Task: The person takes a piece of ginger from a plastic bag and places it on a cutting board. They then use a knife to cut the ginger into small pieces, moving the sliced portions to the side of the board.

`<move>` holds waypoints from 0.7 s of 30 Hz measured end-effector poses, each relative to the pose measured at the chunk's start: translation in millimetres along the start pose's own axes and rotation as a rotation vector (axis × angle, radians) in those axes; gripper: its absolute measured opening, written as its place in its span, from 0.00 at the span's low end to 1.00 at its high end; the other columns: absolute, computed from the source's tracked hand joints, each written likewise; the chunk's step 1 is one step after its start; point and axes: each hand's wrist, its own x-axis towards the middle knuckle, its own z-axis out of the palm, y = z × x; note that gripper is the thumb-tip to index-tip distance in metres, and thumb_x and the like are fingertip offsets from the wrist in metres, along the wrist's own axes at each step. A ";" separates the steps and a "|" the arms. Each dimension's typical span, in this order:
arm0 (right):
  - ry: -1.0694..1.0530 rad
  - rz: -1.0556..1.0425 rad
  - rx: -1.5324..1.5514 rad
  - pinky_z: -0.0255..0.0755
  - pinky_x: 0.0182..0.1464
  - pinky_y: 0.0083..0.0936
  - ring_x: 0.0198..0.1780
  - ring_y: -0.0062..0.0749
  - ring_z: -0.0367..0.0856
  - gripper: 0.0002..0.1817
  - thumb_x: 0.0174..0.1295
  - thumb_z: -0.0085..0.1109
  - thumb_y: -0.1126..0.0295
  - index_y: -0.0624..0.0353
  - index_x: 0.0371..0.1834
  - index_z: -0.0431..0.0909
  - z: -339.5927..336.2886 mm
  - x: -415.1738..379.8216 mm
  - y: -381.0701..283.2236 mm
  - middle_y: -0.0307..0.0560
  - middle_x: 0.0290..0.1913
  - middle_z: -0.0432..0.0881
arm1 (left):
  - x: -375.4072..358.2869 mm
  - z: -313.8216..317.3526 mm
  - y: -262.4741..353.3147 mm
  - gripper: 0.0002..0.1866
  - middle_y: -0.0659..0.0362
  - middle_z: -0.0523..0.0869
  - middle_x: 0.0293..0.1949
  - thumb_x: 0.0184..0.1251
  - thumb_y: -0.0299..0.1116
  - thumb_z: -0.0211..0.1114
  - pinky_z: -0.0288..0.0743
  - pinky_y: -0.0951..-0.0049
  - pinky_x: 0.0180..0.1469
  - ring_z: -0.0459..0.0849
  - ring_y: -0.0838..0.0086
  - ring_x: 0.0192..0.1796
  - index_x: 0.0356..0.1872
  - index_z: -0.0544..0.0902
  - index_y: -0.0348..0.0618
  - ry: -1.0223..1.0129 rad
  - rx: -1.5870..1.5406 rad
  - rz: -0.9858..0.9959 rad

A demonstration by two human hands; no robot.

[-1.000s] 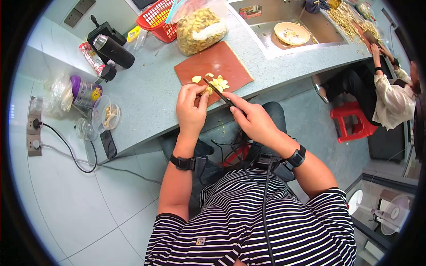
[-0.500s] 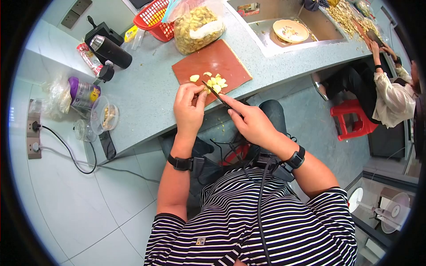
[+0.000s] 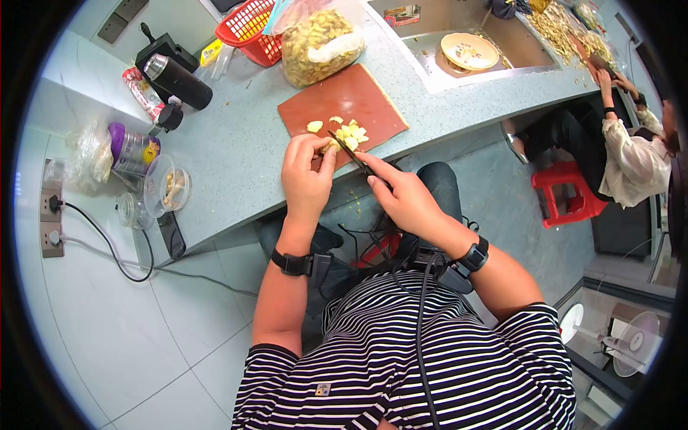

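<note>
Apparently pinching a pale piece (image 3: 333, 146) in the left fingers (image 3: 328, 160) to steady it against the knife (image 3: 347, 147), gripped in the right fingers (image 3: 377, 165), angled over the board (image 3: 351, 93).

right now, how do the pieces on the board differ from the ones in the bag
The pieces on the board are pale yellow, while the pieces in the bag look a duller, browner yellow. The board pieces form a small loose cluster with a couple set apart; the bag pieces are packed together in a much larger amount. The board pieces lie uncovered, while the bag pieces sit behind clear plastic. Both are small, yellowish chunks.
</note>
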 end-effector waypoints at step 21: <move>0.055 -0.177 -0.110 0.83 0.47 0.45 0.39 0.53 0.86 0.32 0.86 0.60 0.71 0.46 0.92 0.73 4.8 -5.6 9.1 0.60 0.38 0.87 | -1.9 4.9 0.2 0.09 0.55 0.88 0.52 0.76 0.22 0.81 0.85 0.71 0.50 0.89 0.72 0.46 0.51 0.90 0.35 0.010 -0.008 -0.043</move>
